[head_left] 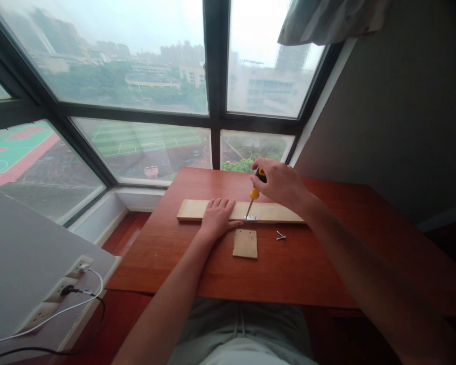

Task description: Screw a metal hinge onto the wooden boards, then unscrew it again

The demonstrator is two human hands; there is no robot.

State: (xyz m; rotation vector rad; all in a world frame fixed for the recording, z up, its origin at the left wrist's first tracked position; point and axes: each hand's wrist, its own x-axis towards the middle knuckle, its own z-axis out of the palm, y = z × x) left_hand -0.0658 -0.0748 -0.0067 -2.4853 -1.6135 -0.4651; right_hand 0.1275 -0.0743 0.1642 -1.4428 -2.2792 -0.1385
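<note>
A long pale wooden board (192, 209) lies across the table. My left hand (217, 217) rests flat on it, fingers stretched out, with the thumb along its near edge. On that edge sits a small silver metal hinge or bracket (252, 218). My right hand (277, 181) is closed around a yellow and black screwdriver (255, 193), held tilted with its tip down at the left end of the metal piece. Whether a screw is under the tip is too small to tell. My right forearm covers the board's right end.
Nearer to me on the reddish-brown table (167, 263) lie a small thin wooden piece (245, 244) with two holes and a few loose screws (280, 235). Large windows (144, 142) stand behind the table. At left, cables (95, 296) hang from wall sockets (59, 290).
</note>
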